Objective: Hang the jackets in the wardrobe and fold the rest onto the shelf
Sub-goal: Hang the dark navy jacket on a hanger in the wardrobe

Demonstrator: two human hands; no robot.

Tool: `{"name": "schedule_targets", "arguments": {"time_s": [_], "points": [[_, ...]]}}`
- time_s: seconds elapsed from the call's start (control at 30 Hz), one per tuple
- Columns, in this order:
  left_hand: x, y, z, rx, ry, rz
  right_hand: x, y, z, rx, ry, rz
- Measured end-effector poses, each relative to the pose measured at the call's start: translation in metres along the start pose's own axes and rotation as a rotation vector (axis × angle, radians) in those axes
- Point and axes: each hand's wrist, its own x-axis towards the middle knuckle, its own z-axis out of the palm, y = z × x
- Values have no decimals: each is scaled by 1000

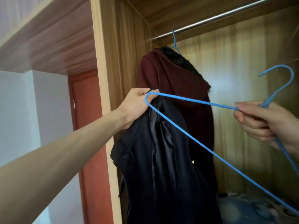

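- Two jackets are showing at the open wardrobe point(103, 62): a maroon jacket point(169, 81) is hanging inside from a blue hanger hook point(174, 41) over the metal rail point(218, 18), and a black jacket point(161, 159) is being held up just in front of it.
- The left hand point(135, 105) is gripping the black jacket at its top, fingers curled round the cloth and a small dark loop, with the left tip of a second blue hanger point(194, 101) lying against those fingers.
- The right hand point(262, 123) is clamping its curled fingers round the neck of this blue hanger, just below the hook, which is pointing up and free of the rail.
- The hanger's lower wire is crossing over the front of the black jacket; whether its tip is inside the garment cannot be told.
- Patterned blue fabric point(252, 207) is lying on the wardrobe floor at lower right.
- A reddish door point(87, 110) is standing left of the wardrobe frame.
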Motion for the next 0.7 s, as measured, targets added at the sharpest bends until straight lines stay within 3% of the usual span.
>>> {"name": "schedule_targets", "arguments": {"time_s": [0.13,0.3,0.5,0.7], "points": [[-24,5,-25,101,-77,20,-27,-5,13,-169,-30,145],[-53,-1,-40,364,-41,153,-46,-18,52,-285,-59,250],[-86,-22,-50,356,-40,204,-74,-46,67,-416,-27,352],[-115,-13,-37,586,-30,353,-82,-61,88,-476,-64,402]]}}
